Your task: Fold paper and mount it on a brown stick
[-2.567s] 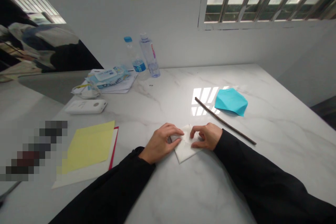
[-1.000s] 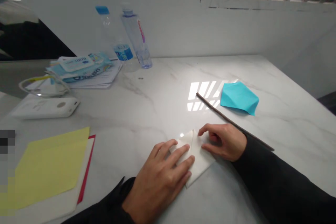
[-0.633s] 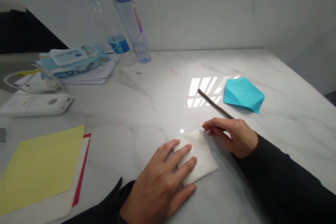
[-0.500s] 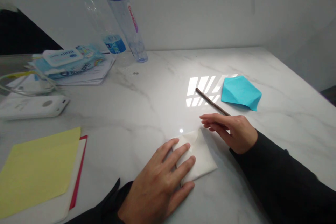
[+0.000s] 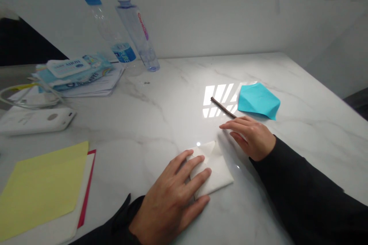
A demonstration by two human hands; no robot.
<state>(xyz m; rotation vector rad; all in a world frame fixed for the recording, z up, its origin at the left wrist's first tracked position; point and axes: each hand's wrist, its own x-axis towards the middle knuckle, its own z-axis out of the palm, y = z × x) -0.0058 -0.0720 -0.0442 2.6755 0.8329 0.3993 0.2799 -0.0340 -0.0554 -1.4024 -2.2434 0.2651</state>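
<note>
One folded white paper (image 5: 218, 172), creased, flat on the marbled table (image 5: 310, 130), partly under the left hand (image 5: 172, 195), fingers spread, right hand (image 5: 251, 136) loosely open nearby, one stick (image 5: 223, 108), one turquoise sheet (image 5: 258, 100), two bottles (image 5: 140, 36)

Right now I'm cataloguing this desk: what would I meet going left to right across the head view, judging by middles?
Flat yellow paper sheet → blue-capped clear plastic bottle → bluish, white-capped plastic bottle → bare left hand → folded white paper → bare right hand.
</note>
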